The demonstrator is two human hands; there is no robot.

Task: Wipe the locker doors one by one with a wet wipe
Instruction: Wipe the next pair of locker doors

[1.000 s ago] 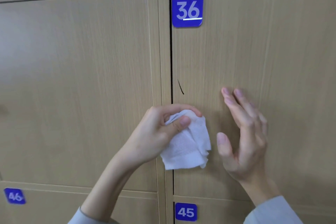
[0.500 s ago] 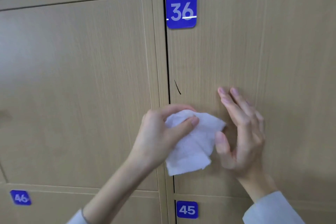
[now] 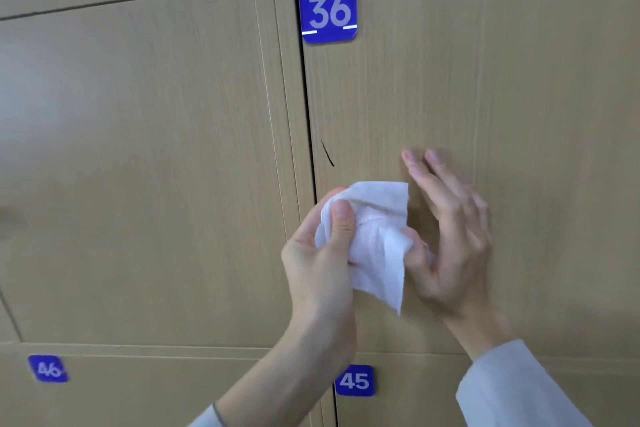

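While the left hand (image 3: 322, 253) grips the crumpled wet wipe (image 3: 372, 236), thumb over it, the right hand (image 3: 446, 239) pinches its rt edge, other fingers straight. Door 36 (image 3: 502, 114) just behind; dark mark (image 3: 327, 153) above grip.

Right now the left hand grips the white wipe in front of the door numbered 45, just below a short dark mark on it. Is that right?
Not quite: the head view shows the door carries the plate 36; plate 45 is on the door below. The left hand does grip the white wipe, just below the short dark mark.
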